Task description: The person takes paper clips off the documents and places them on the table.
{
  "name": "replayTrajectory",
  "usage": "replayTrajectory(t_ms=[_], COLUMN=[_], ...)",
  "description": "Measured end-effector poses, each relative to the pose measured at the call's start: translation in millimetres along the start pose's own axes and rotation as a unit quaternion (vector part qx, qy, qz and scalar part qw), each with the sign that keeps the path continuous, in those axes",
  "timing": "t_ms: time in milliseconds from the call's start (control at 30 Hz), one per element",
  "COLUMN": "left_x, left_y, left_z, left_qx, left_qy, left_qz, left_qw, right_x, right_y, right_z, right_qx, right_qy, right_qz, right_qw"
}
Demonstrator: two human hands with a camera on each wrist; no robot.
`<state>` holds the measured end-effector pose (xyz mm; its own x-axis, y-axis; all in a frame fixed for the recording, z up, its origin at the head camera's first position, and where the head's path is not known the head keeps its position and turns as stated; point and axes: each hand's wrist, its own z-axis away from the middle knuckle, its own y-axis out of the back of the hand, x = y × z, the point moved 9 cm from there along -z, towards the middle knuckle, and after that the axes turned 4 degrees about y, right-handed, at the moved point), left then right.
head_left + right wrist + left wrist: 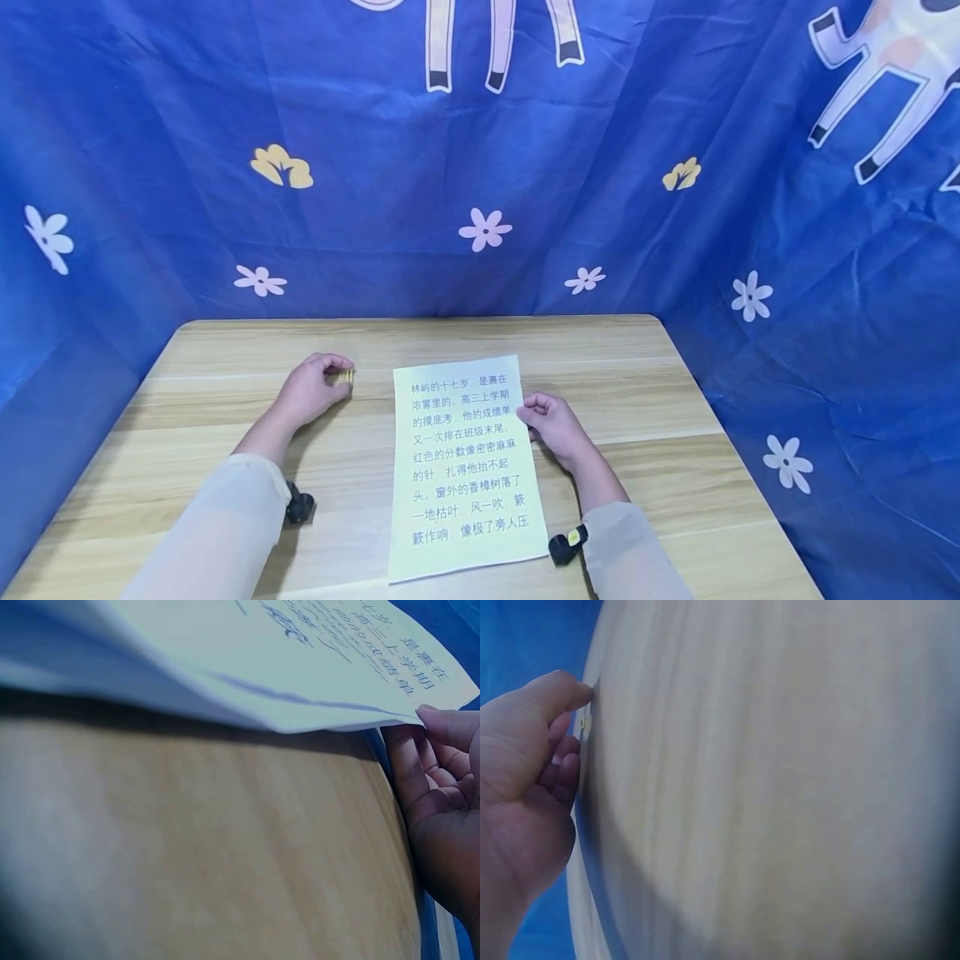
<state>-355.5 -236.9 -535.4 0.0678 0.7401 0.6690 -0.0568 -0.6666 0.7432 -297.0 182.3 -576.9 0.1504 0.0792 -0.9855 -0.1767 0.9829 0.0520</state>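
A white paper (467, 471) printed with lines of Chinese characters lies upright to the viewer in the middle of the table. My right hand (555, 427) pinches its right edge between thumb and fingers. In the right wrist view, that edge of the paper (360, 656) is raised off the wood, with a shadow beneath. Left of the paper and apart from it, my left hand (318, 387) grips a small yellow, striped item (343, 377) between thumb and fingers, close over the table. Fingers hide most of this item in the left wrist view, and I cannot tell its kind.
The wood-grain table (600, 350) carries the paper. A blue curtain (375, 217) with flowers and animal legs hangs behind the table and along its sides. Black wrist cameras (300, 505) sit at both sleeves, the right one (564, 546) close to the paper's lower right corner.
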Motion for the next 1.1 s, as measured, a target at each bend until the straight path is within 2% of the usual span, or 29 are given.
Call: replayTrajectory(t_ms=[233, 500, 667, 1100], left_x=[-2.1, -2.9, -4.5, -6.4], left_y=[2.5, 1.0, -0.5, -1.0], left_z=[-7.5, -11.0, -11.6, -10.1], left_qx=[-0.011, -0.047, -0.058, -0.062], left_qy=[-0.001, 0.013, 0.015, 0.015], left_qz=[-0.005, 0.009, 0.005, 0.007], left_qw=[0.9999, 0.9988, 0.9982, 0.9980], right_x=[-0.2, -2.7, -3.0, -0.9], right_y=[-0.7, -1.6, -0.9, -1.1], right_z=[-0.4, 0.5, 0.4, 0.4], right_qx=[-0.002, -0.002, -0.003, -0.010], right_qy=[0.003, 0.002, 0.002, 0.003], right_qz=[-0.006, -0.012, -0.009, -0.013], right_qw=[1.0000, 0.9999, 1.0000, 0.9999])
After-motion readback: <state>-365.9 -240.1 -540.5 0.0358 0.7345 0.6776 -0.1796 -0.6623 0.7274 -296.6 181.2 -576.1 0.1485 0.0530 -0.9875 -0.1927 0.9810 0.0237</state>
